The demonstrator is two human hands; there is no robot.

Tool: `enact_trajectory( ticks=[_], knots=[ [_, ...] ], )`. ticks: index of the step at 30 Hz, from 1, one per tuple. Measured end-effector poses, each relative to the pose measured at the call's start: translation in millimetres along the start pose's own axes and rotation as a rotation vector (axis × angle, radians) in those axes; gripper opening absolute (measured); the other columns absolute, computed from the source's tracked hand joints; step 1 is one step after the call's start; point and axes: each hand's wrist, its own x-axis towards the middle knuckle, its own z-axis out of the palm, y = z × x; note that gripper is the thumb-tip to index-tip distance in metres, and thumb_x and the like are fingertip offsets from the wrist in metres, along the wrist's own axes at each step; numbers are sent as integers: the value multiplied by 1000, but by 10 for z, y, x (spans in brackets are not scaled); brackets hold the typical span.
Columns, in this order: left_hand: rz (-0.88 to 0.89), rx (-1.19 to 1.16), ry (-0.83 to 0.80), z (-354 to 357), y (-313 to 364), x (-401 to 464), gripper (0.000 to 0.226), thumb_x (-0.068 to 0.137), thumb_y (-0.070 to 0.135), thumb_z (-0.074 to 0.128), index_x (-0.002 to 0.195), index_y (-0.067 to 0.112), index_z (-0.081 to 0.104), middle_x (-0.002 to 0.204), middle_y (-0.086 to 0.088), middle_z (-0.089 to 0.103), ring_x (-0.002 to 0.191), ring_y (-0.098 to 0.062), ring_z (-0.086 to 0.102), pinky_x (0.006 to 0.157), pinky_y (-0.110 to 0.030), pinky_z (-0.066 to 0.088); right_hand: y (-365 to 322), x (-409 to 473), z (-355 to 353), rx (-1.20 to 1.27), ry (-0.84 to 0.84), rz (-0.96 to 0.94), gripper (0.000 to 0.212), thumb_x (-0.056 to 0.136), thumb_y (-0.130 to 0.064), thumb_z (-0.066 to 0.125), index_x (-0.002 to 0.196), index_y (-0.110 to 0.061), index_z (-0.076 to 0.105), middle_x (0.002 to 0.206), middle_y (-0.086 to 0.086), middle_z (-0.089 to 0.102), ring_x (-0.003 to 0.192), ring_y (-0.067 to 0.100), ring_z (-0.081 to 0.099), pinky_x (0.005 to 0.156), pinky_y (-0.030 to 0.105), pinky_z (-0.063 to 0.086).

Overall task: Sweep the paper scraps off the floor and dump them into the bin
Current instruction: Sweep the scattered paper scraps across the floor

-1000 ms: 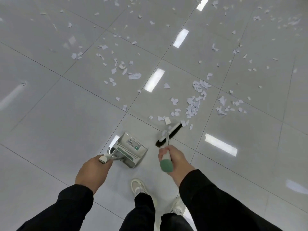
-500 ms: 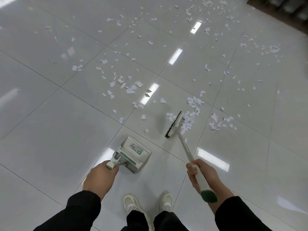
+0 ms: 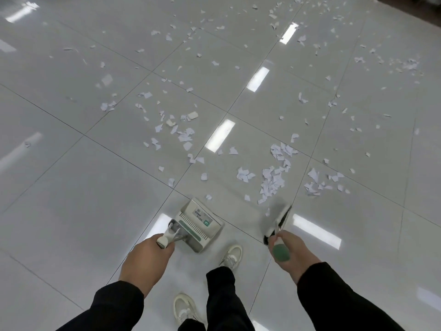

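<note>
White paper scraps (image 3: 272,180) lie scattered over the glossy grey tiled floor (image 3: 71,199), with a denser pile just ahead of me and more far off at the top right. My left hand (image 3: 145,261) grips the handle of a white-and-green dustpan (image 3: 199,224) that rests on the floor in front of my feet. My right hand (image 3: 292,252) is closed around the green-tipped handle of a broom (image 3: 278,222), whose blurred black-bristled head sits just behind the scrap pile. No bin is in view.
My white shoes (image 3: 231,255) and black trousers stand just behind the dustpan. Ceiling lights reflect as bright bars on the tiles. A dark edge (image 3: 417,13) runs along the top right corner.
The broom head has swung back from the scrap pile toward my feet and my right hand has drawn in. The dustpan stays in place. The view has shifted forward.
</note>
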Motion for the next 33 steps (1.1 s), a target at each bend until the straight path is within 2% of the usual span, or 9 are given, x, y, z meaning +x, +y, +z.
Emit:
enact_trajectory(
  ticks=[3,5,8,13,16,22,26,33],
  knots=[
    [-30,11,6,-34,201,75,31,93,55,51,76,31,58,67,4,63,66,-17,60,57,-28,46,-121,191,551,-60,-95,30,16,99,1,42,109,-8,49,80,12,49,37,15,46,36,20,45],
    [-43,4,9,-75,336,106,31,94,52,52,73,30,56,63,3,61,60,-16,55,54,-28,43,-241,228,883,-94,-173,49,12,99,0,40,102,-8,48,70,10,45,32,14,43,35,19,43],
    [-53,17,14,-91,583,213,30,94,53,51,74,32,57,64,2,63,61,-15,57,54,-28,42,-587,330,1287,-152,-234,37,9,98,-2,40,94,-9,44,59,7,42,32,15,39,33,19,38],
    [-86,30,-3,-127,973,379,29,93,56,53,77,33,61,67,3,64,63,-15,59,55,-27,44,-1102,346,1537,-100,-291,24,9,96,0,40,98,-6,46,59,6,42,37,14,37,34,19,39],
    [-74,41,-13,-141,1305,446,31,93,54,55,76,29,61,67,3,63,63,-16,58,55,-28,43,-1367,188,1355,-103,-299,17,8,95,1,42,97,-6,46,57,8,45,39,13,38,33,19,40],
    [14,54,-65,-111,2108,616,28,94,43,57,72,25,58,64,3,60,60,-16,53,55,-28,41,-1837,-110,523,-51,-243,0,13,93,-1,48,106,-2,48,65,11,46,41,14,37,34,19,42],
    [157,102,-121,124,2831,761,34,94,43,57,67,23,52,60,2,58,58,-16,53,55,-28,40,-2230,-176,-110,41,-131,-23,13,94,-3,51,107,-3,50,67,13,54,41,14,42,34,20,44],
    [314,145,-266,454,3810,988,27,96,39,60,75,23,57,72,0,65,69,-18,61,56,-29,40,-2725,-184,-853,123,112,-78,15,94,-3,52,108,3,51,63,13,53,33,14,42,31,21,42]
  ],
)
